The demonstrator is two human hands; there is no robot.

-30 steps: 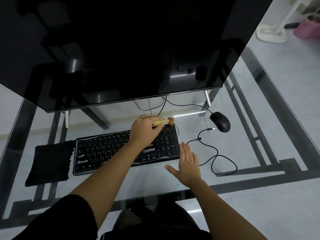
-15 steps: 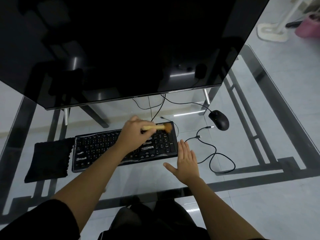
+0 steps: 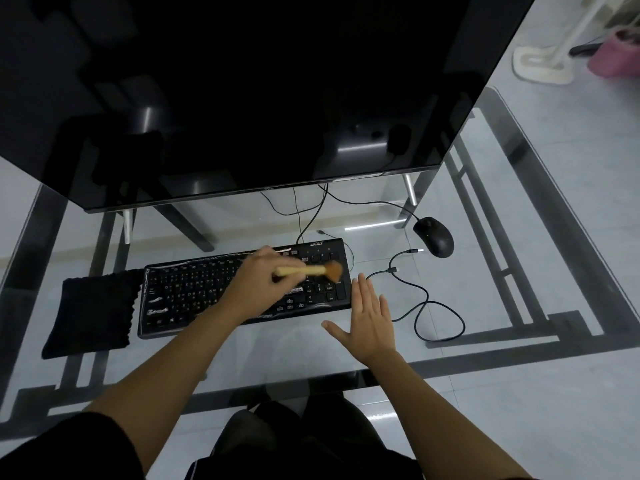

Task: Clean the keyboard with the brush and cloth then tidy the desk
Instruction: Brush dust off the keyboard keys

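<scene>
The left hand (image 3: 263,282) reaches across to the right part of the keyboard (image 3: 187,292) and pinches the pale wooden handle of the brush (image 3: 311,270) between curled fingers and thumb. The brush lies almost level, its long axis running along the keyboard's length, with the tan bristle head pointing right over the number pad. Motion blur hides whether the bristles touch the keys.

The right hand (image 3: 372,317) lies flat on the glass desk (image 3: 277,351) with fingers spread and holding nothing. It sits just beside the keyboard's right end, fingertips level with the number pad. It looks placed to steady the board, though I cannot tell if it touches the edge.

Unbrushed keys lie to the left of the grip, under and beyond the left wrist, so the next strokes probably call for drawing the brush back leftward along the rows. The black cloth (image 3: 91,311) lies flat against the keyboard's left end, well apart from both hands, with the left hand the nearer one.

Room is open toward the front desk edge. Behind the keyboard its cord runs up under the monitor (image 3: 242,98). To the right a loose cable (image 3: 426,296) loops close by the right hand, with the mouse (image 3: 434,236) beyond it; a wide sweep rightward could snag that cable
</scene>
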